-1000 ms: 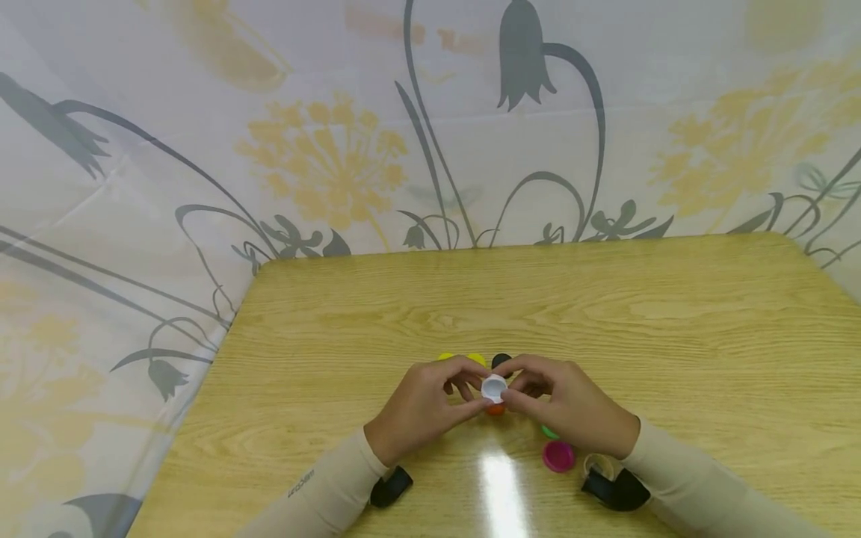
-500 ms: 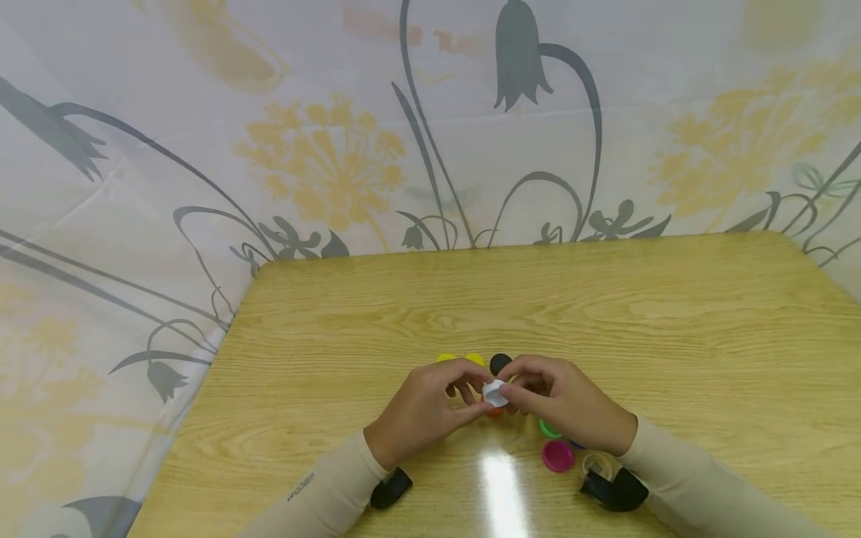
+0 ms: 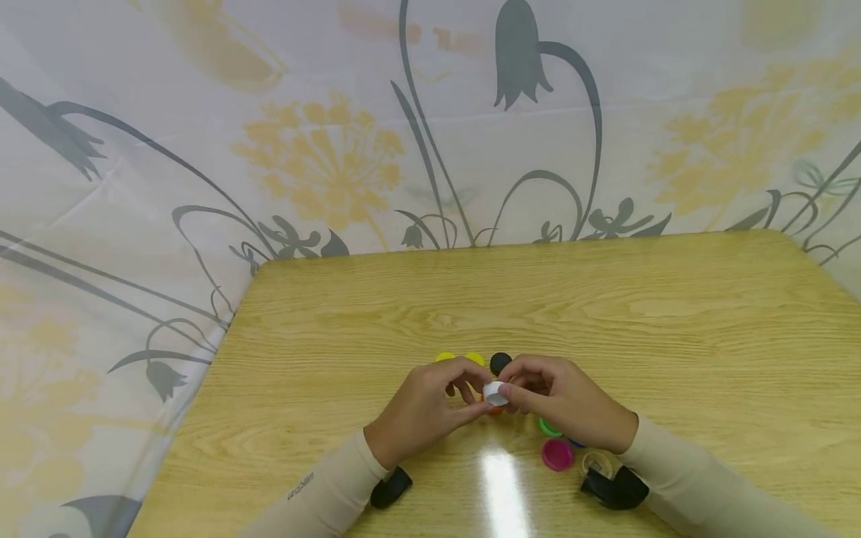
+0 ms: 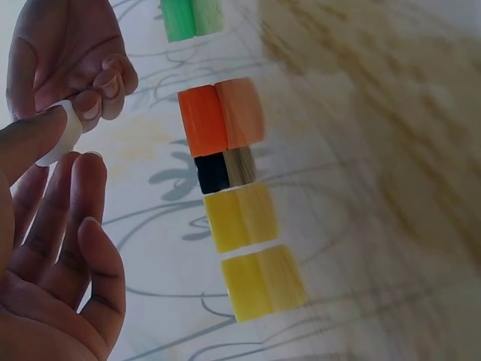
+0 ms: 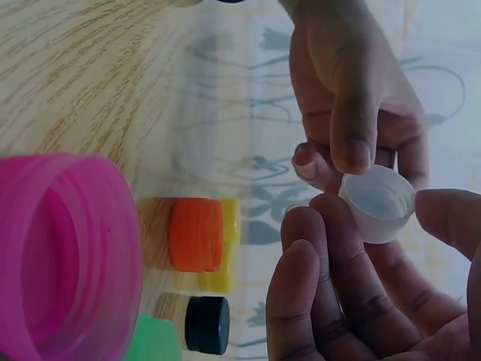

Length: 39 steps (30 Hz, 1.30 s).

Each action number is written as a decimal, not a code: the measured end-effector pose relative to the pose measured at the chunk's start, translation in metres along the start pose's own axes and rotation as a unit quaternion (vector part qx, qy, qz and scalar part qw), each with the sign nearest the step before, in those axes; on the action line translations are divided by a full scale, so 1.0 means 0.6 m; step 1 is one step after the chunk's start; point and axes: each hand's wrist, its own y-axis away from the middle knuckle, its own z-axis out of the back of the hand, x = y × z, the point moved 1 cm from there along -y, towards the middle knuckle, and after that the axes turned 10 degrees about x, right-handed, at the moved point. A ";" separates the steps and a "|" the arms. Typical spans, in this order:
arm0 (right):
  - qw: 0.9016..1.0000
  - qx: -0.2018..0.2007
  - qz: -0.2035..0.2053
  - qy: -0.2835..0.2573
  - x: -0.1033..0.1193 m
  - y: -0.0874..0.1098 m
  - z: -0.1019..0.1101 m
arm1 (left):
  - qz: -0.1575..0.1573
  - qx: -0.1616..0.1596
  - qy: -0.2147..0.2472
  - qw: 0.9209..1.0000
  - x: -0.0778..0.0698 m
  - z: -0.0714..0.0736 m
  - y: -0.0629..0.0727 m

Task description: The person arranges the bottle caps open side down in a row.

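Note:
A small white bottle cap (image 3: 496, 394) is held up between both hands, tilted, with its hollow side showing in the right wrist view. My left hand (image 3: 427, 407) pinches it from the left between thumb and fingers. From the other side, my right hand (image 3: 575, 403) pinches it too, the thumb at its rim. Below and behind the hands stands an orange cap (image 5: 197, 235), partly covered in the head view. Close by are a black cap (image 3: 500, 364) and two yellow caps, one left (image 3: 446, 357) and one right (image 3: 474, 359).
Near the right wrist lie a green cap (image 3: 549, 427), a magenta cap (image 3: 557, 454), a mostly hidden blue cap (image 3: 577, 443) and a clear beige-looking ring-shaped cap (image 3: 597, 463). The wooden table (image 3: 336, 321) meets a flowered cloth (image 3: 323, 164) behind it.
The white cap has turned between the fingers: its opening faced up toward the head camera and now its side shows more. Both hands stay nearly in place.

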 end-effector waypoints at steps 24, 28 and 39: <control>0.989 -0.062 0.051 0.123 0.010 0.014 0.010 | 0.035 0.003 0.034 0.999 -0.007 -0.003 -0.010; 0.987 -0.068 0.060 0.134 0.010 0.015 0.012 | 0.039 -0.004 0.036 0.999 -0.007 -0.006 -0.013; 0.974 -0.098 0.080 0.188 0.008 0.009 0.030 | 0.048 -0.028 0.017 0.998 -0.010 -0.001 -0.036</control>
